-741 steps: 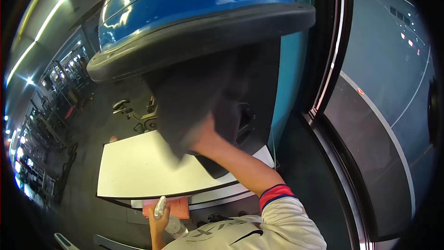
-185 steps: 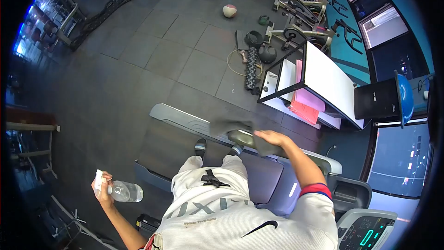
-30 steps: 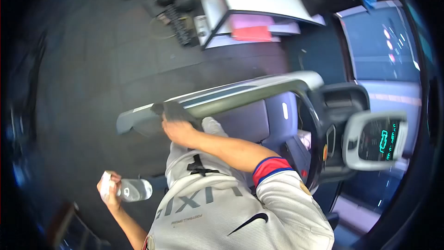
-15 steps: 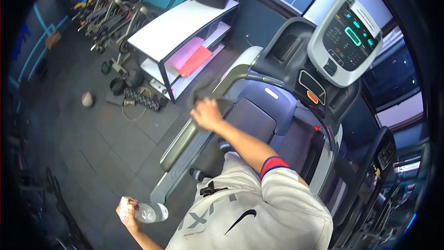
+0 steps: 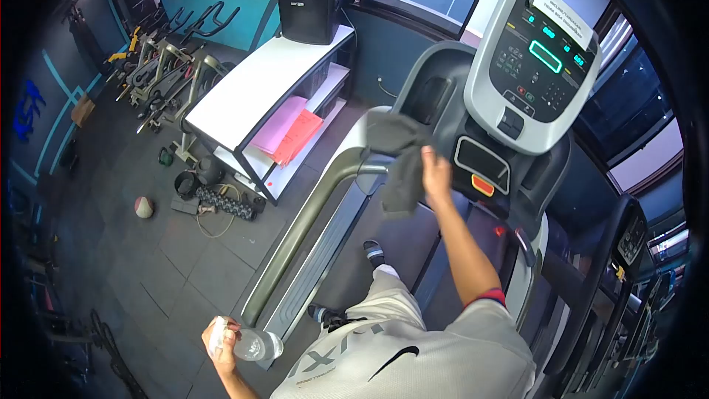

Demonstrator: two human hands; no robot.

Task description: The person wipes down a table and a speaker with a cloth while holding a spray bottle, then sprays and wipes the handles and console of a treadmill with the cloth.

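Observation:
A clear spray bottle [image 5: 258, 345] with a white trigger head is in my left hand [image 5: 223, 341], its fingers wrapped round the head, at the lower left. My right hand [image 5: 437, 171] grips a dark grey cloth [image 5: 402, 155], which hangs loose and slightly blurred over the treadmill's front left side. The cloth is near the curved handrail [image 5: 303, 222]; whether it touches the rail I cannot tell. To the right of my right hand is the treadmill console [image 5: 533, 66], with lit green digits and a paper label on top. My feet stand on or beside the belt.
A white shelf table [image 5: 251, 85] holding pink and red papers [image 5: 298, 137] stands left of the treadmill, with a black speaker [image 5: 309, 1] on top. Exercise bikes [image 5: 166, 77], a ball [image 5: 144, 207] and a foam roller [image 5: 225, 203] are further left. Another treadmill [image 5: 591, 281] stands at right.
My right hand has moved with the cloth from the outer end of the handrail toward the console. The view has turned toward the treadmill's front. My left hand keeps hold of the bottle.

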